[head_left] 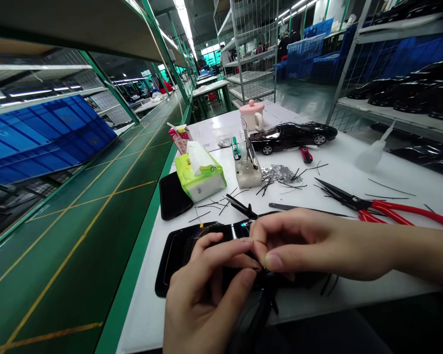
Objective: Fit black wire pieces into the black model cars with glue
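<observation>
We work at a white desk (143, 307), on which short black strips (268, 188) lie scattered. Taking our hands as the clock's centre, a green conveyor (77, 221) runs along 9 to 10 o'clock, and at 2 o'clock, beyond the desk, a shelf (391, 114) carries glossy black shells (421, 93).

At 11 o'clock stands a green tissue pack (201, 172), one white tissue rising from it. At 12 o'clock a pale holder (248, 178) contains slim tools, and farther behind it is a mug (250, 120) with pink lid. A squeeze bottle (371, 155) stands at 2 o'clock; its content we cannot tell.

The black car model (173, 260) lies directly beneath our hands, shiny, with a thin pale line at its 9 o'clock end. Our right hand (299, 241) pinches a small dark piece, mostly hidden, over it. Our left hand (210, 290) bends around it; whether it grips, we cannot tell.
</observation>
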